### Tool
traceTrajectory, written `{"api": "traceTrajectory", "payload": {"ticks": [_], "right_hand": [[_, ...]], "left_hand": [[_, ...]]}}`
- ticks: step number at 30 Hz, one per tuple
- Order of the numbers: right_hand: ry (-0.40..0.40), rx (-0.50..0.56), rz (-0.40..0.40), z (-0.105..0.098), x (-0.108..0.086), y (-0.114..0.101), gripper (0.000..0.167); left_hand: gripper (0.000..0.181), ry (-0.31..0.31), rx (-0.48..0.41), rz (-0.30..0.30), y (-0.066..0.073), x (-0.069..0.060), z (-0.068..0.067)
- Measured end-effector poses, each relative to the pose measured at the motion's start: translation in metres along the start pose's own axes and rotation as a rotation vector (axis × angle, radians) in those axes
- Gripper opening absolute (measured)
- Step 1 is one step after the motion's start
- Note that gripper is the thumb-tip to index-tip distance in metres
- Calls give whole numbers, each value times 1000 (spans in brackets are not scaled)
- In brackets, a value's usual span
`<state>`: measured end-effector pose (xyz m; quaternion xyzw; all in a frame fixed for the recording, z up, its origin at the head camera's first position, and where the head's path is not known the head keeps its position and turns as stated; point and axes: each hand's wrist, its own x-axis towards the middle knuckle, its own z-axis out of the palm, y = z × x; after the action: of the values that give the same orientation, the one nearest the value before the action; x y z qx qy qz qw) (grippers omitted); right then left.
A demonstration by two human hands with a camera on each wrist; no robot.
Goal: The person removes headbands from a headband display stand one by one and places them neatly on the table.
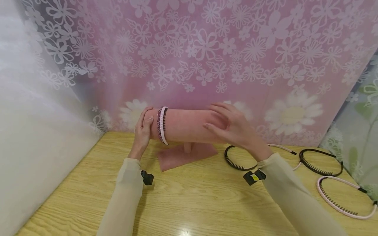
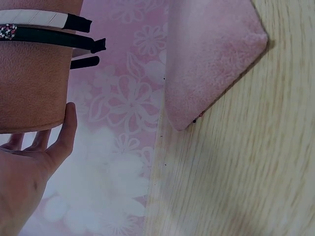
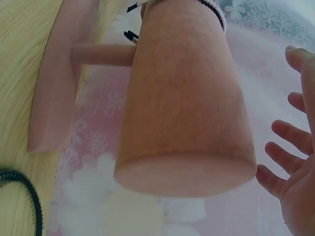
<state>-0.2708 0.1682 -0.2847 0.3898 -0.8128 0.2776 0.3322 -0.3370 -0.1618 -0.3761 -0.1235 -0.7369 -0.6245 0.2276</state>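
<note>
A pink fabric-covered cylinder lies sideways on a post above a pink base. Two headbands circle its left part: a glittery one and, touching it, a pale toothed one. The left hand grips the cylinder's left end, thumb on the near side; in the left wrist view fingers of that hand curve round the end edge. By the cylinder's right end, the right hand has its fingers spread. In the right wrist view, a fingertip of the right hand is close to the end rim; contact cannot be told.
On the wooden table, right of the stand, lie several loose headbands: a black toothed one, a dark one and a pale pink one among them. A flowered pink curtain hangs behind the table.
</note>
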Motion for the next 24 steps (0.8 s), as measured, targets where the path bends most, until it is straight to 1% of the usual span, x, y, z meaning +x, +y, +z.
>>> {"api": "traceTrajectory", "payload": {"ticks": [5, 9, 12, 18, 20, 24], "right_hand": [[-12, 33, -17, 10, 14, -4, 53], [-18, 35, -19, 18, 23, -7, 54], [-44, 35, 8, 23, 29, -8, 53], [-114, 22, 95, 30, 39, -12, 53], [-134, 20, 121, 33, 41, -13, 53], [-156, 20, 141, 38, 45, -14, 53]], "left_hand": [[47, 4, 1, 4, 0, 0, 0], [47, 7, 4, 10, 1, 0, 1], [47, 8, 5, 16, 2, 0, 1], [46, 4, 5, 23, 1, 1, 1], [46, 1, 1, 20, 1, 1, 0], [46, -6, -11, 3, 0, 1, 0]]}}
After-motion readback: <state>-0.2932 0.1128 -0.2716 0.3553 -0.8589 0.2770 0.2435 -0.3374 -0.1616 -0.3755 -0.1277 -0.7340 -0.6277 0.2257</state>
